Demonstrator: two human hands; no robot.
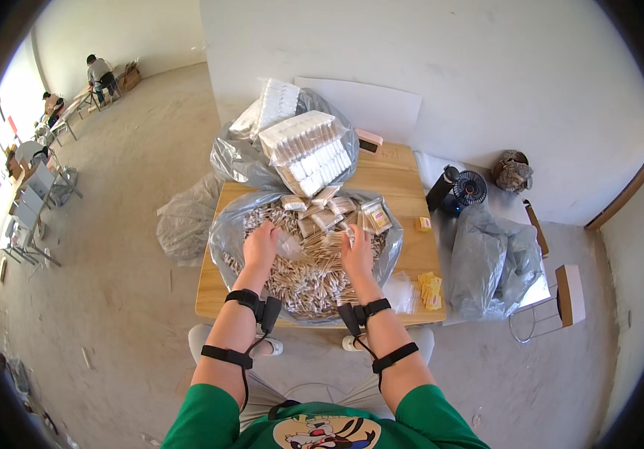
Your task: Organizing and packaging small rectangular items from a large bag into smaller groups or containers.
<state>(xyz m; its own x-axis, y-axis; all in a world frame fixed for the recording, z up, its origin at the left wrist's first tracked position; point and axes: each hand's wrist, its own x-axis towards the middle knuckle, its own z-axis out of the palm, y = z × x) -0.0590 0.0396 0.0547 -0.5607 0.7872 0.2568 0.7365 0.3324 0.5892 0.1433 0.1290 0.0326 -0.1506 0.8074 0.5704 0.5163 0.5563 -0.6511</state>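
A large grey plastic bag (pixel 221 224) lies spread wide on the table, heaped with loose cotton swabs (pixel 303 288). Over the left part of the heap, my left hand (pixel 261 248) is closed at the edge of a clear plastic bag (pixel 287 245). My right hand (pixel 356 253) is over the right part, its fingers closed round something small and pale that I cannot make out. Beyond my hands, several small packed bundles of swabs (pixel 326 218) rest on the heap. Next to them lies a clear packet with a yellow card (pixel 376 215).
Large clear packs of swabs (pixel 311 150) are piled at the table's back. Clear bags (pixel 400 293) and yellow cards (pixel 430 290) lie on the wooden table (pixel 412 187) at right. Beyond stand a black fan (pixel 470 187), grey plastic (pixel 479 258) and a stool (pixel 567 295). People work far left.
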